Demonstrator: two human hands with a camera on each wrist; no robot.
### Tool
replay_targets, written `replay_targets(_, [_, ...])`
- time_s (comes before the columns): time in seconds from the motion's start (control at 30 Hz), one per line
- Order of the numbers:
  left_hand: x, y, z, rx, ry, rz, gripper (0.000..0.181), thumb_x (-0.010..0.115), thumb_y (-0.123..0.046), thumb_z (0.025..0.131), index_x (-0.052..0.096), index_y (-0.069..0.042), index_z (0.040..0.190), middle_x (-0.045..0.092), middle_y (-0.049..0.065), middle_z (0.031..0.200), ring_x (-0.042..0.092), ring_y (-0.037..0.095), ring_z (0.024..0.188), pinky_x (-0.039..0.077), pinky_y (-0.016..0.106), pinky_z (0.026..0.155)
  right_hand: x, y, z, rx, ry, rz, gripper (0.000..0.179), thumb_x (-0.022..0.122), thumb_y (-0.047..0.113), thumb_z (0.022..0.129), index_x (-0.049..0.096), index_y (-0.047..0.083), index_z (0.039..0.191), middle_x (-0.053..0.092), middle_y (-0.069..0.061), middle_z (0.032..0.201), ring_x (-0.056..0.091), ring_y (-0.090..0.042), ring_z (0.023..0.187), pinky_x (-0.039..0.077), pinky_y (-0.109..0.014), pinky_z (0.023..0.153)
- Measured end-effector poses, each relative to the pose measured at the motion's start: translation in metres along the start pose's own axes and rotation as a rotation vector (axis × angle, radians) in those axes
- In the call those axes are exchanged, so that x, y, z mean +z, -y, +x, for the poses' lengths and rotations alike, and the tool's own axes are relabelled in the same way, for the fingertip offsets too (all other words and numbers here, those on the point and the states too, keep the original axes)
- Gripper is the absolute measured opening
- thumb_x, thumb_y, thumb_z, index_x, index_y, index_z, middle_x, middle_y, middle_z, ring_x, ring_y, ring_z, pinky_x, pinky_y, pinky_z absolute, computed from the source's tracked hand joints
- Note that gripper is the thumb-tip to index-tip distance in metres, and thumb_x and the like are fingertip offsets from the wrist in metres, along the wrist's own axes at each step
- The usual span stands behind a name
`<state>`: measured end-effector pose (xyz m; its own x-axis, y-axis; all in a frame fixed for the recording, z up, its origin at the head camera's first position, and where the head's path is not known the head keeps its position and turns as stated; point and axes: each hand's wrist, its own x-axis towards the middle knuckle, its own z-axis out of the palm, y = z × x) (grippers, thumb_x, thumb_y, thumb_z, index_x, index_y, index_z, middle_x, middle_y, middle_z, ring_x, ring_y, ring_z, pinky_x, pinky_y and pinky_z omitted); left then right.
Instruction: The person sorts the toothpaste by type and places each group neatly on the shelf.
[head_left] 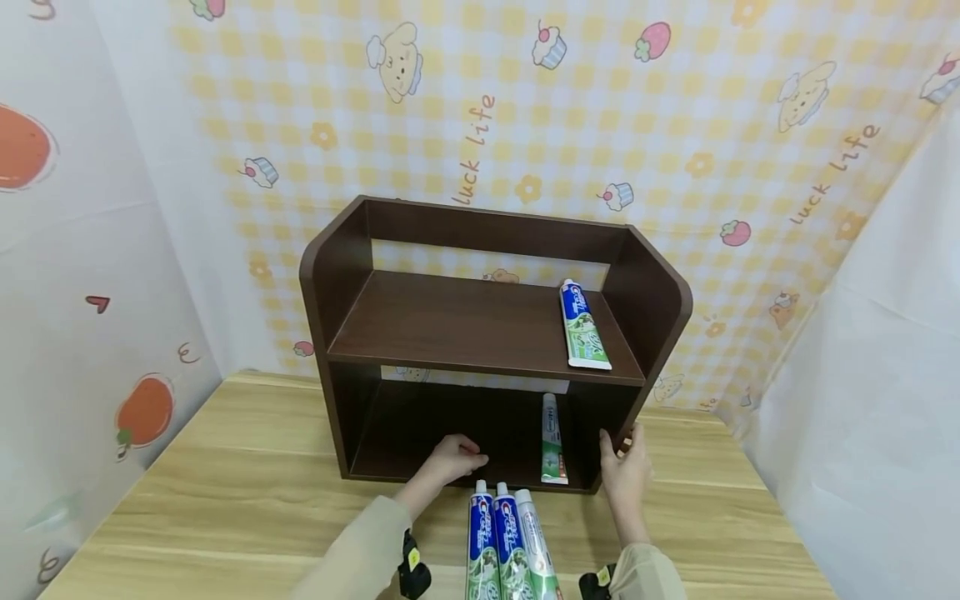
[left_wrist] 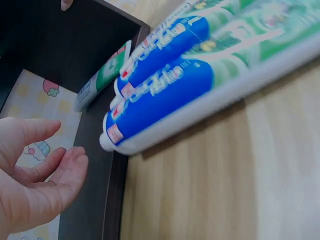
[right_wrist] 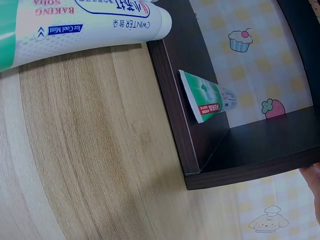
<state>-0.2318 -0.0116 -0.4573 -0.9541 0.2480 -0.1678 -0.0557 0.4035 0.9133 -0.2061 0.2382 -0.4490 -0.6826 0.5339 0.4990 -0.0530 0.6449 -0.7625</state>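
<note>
Your left grip [head_left: 453,460] is released: the fingers are loosely bent, a gap stays between them and the thumb, and nothing is held there. It is at the front of the lower compartment of the dark brown shelf [head_left: 465,321]; whether it touches the bottom board, I cannot tell. Your right grip [head_left: 625,467] is grasping the right side panel of this shelf near its lower front, with the thumb on the inner face and the fingers on the outer one.

Inside the lower compartment, near the right panel, lies a green and white toothpaste tube [head_left: 553,442], with its cap toward the back. On the upper board, also at the right, lies a blue and green tube [head_left: 583,329], its cap toward the back as well. Three more tubes lie side by side on the wooden counter [head_left: 240,492], in front of the shelf and between your forearms: a left tube [head_left: 482,542] and a middle tube [head_left: 512,542], both blue and green, and a white and green right tube [head_left: 537,546]. Their caps point to the shelf. Behind hangs a yellow checked cloth [head_left: 585,125].
</note>
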Motion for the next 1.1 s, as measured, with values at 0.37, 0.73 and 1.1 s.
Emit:
replay_targets(0.37, [-0.002,0.018,-0.034,0.024,0.014,0.053,0.034,0.067,-0.015,0.080,0.053,0.007,0.103,0.058,0.014,0.088,0.054,0.018,0.074,0.047,0.028,0.059,0.000,-0.001,-0.001,0.004,0.006,-0.004,0.019,0.064,0.009,0.082,0.049,0.002,0.093,0.063,-0.019,0.088,0.064,-0.038,0.079,0.049,-0.040,0.063])
replay_targets(0.73, [0.009,0.024,-0.054,0.022,0.097,0.021,0.036,0.066,-0.010,0.080,0.050,0.013,0.102,0.057,0.016,0.089,0.057,0.019,0.076,0.052,0.032,0.065,-0.002,0.002,0.000,0.013,0.014,-0.016,0.019,0.064,0.011,0.083,0.049,0.002,0.093,0.063,-0.020,0.088,0.063,-0.037,0.078,0.046,-0.038,0.063])
replay_targets(1.1, [0.024,0.030,-0.066,0.060,0.075,0.027,0.040,0.070,-0.008,0.076,0.050,0.014,0.103,0.058,0.016,0.089,0.056,0.022,0.078,0.052,0.034,0.065,-0.002,0.002,-0.001,0.006,0.001,-0.021,0.020,0.064,0.010,0.082,0.049,0.002,0.091,0.063,-0.021,0.086,0.063,-0.038,0.077,0.045,-0.040,0.063])
